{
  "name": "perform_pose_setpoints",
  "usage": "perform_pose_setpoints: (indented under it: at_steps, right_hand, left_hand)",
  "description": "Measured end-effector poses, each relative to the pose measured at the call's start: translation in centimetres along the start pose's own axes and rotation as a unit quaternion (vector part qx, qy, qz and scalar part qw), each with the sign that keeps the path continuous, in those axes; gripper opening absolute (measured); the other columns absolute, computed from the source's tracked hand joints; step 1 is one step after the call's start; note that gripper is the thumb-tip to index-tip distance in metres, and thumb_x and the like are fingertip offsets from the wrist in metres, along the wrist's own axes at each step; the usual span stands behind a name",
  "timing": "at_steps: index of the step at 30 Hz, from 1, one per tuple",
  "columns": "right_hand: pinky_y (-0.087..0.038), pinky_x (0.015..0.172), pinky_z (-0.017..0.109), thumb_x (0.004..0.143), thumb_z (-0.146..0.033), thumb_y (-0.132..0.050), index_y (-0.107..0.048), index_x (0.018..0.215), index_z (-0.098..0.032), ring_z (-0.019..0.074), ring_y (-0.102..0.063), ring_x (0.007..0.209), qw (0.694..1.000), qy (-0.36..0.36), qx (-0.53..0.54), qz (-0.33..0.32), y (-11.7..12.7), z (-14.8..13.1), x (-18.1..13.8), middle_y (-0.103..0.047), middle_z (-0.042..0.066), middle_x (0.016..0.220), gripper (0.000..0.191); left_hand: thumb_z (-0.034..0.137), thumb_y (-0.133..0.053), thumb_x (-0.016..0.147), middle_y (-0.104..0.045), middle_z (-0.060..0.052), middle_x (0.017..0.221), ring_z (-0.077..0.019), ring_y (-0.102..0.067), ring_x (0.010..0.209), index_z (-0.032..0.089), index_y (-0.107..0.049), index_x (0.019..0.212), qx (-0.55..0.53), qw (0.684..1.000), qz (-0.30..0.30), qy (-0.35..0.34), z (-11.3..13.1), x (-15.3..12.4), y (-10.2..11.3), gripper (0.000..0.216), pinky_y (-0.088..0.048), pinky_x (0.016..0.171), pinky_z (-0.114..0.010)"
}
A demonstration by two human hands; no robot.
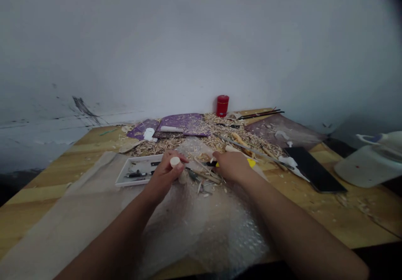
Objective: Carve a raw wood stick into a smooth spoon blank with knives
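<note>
My left hand (pixel 166 171) is wrapped round a pale piece of wood (pixel 175 161), whose round flat end shows above the thumb. To its right, my right hand (pixel 230 164) grips a yellow and black utility knife (pixel 251 162). The knife's black front end points left, towards the wood, and yellow shows on both sides of the fingers. I cannot make out its blade. Between and below the hands lie several thin tools and wood slivers (pixel 205 177). A white tray (pixel 121 182) with dark-handled tools in it sits just left of my left hand.
Wood shavings (pixel 157 146) cover the back of the wooden table (pixel 314 204). Clear plastic wrap (pixel 201 229) spreads across the front. Purple sheets (pixel 191 123) and a red canister (pixel 222 106) stand near the wall. At right are a dark flat slab (pixel 315 169) and a whitish container (pixel 361 167).
</note>
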State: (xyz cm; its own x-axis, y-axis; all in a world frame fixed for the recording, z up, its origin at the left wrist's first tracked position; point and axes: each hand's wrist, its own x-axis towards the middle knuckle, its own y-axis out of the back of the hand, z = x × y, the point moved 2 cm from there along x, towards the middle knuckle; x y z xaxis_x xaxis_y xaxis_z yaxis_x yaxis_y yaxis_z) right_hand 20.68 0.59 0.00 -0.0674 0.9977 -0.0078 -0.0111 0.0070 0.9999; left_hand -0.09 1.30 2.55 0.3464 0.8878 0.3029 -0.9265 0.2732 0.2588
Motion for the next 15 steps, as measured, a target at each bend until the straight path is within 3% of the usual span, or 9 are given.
perform_pose_setpoints:
  at_steps: [3,5,9,13,15]
  right_hand:
    - [-0.037,0.06,0.03,0.073,-0.056,-0.039,-0.05,0.103,-0.024,0.0242,-0.058,0.08,1.0,0.013,0.017,0.003,0.2,-0.4,-0.1,-0.063,0.009,0.086,0.045]
    - [-0.037,0.06,0.03,0.076,-0.057,-0.032,-0.043,0.114,-0.026,0.0242,-0.058,0.08,0.999,0.022,0.035,0.011,0.4,-0.6,-0.1,-0.063,0.009,0.089,0.05]
    - [-0.038,0.06,0.03,0.08,-0.054,-0.027,-0.024,0.127,-0.036,0.0233,-0.058,0.083,0.996,0.043,0.057,0.046,1.2,-0.8,-0.2,-0.063,0.006,0.096,0.05]
    - [-0.038,0.063,0.029,0.081,-0.052,-0.027,-0.054,0.105,-0.027,0.0222,-0.057,0.083,0.998,0.011,0.053,0.034,1.6,-0.6,-0.3,-0.063,0.008,0.09,0.044]
    - [-0.038,0.064,0.03,0.08,-0.05,-0.03,-0.059,0.094,-0.025,0.0224,-0.057,0.083,0.998,-0.004,0.047,0.029,1.6,-0.5,-0.3,-0.063,0.009,0.088,0.041]
  left_hand:
    - [0.035,-0.052,0.072,-0.042,0.002,0.064,-0.0084,-0.038,0.056,0.019,-0.059,0.078,-0.091,0.988,0.092,0.081,-0.9,0.8,0.4,0.019,-0.034,0.052,-0.019]
    - [0.037,-0.052,0.072,-0.039,0.004,0.057,-0.0067,-0.036,0.049,0.018,-0.056,0.076,-0.211,0.96,0.141,0.119,-1.7,1.2,0.7,0.02,-0.032,0.045,-0.017]
    - [0.031,-0.055,0.07,-0.046,0.004,0.056,-0.0057,-0.043,0.047,0.016,-0.053,0.073,-0.338,0.919,0.138,0.146,-2.2,1.4,0.8,0.016,-0.04,0.048,-0.019]
    - [0.025,-0.057,0.069,-0.051,0.003,0.057,-0.0069,-0.05,0.05,0.015,-0.053,0.075,-0.35,0.917,0.104,0.162,-1.6,1.1,0.7,0.012,-0.046,0.055,-0.021]
    - [0.024,-0.058,0.069,-0.054,0.001,0.059,-0.0083,-0.053,0.053,0.015,-0.053,0.076,-0.343,0.922,0.084,0.158,-1.2,1.1,0.6,0.013,-0.047,0.055,-0.022]
